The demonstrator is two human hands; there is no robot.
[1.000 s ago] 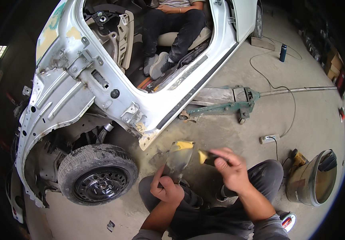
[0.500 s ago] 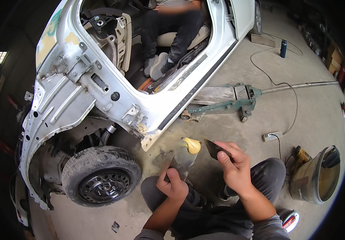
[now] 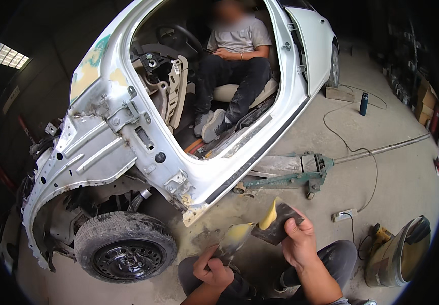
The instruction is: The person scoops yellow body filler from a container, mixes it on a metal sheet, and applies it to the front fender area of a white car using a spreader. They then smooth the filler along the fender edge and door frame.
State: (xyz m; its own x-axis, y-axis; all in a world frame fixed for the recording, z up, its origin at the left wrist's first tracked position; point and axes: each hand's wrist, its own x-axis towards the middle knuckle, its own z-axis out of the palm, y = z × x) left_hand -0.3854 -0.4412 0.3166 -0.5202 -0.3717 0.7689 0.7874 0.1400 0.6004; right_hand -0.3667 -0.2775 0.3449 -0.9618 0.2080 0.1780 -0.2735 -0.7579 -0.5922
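My left hand (image 3: 214, 273) is closed on a flat metal putty knife (image 3: 229, 248), its blade smeared with yellow filler. In my right hand (image 3: 300, 244) is a dark, thin rectangular spreader (image 3: 276, 231), gripped between thumb and fingers. A lump of yellow body filler (image 3: 268, 217) clings to the spreader's left side. The two blades meet or overlap slightly at their edges; whether they touch I cannot tell. Ahead of both hands is the white car body (image 3: 206, 175), with beige filler on its lower sill corner (image 3: 194, 215).
A black-rimmed wheel (image 3: 128, 259) stands at the left. Beyond my hands lies a green floor jack (image 3: 300, 173). To the right are a power strip (image 3: 344, 215), its cable, a yellow power tool (image 3: 381, 235) and a bucket (image 3: 389, 267). A person (image 3: 237, 56) sits inside the car.
The filler lump has passed from the left putty knife to the right spreader, leaving a thin smear behind. My view has tilted up, showing more of the car and the seated person.
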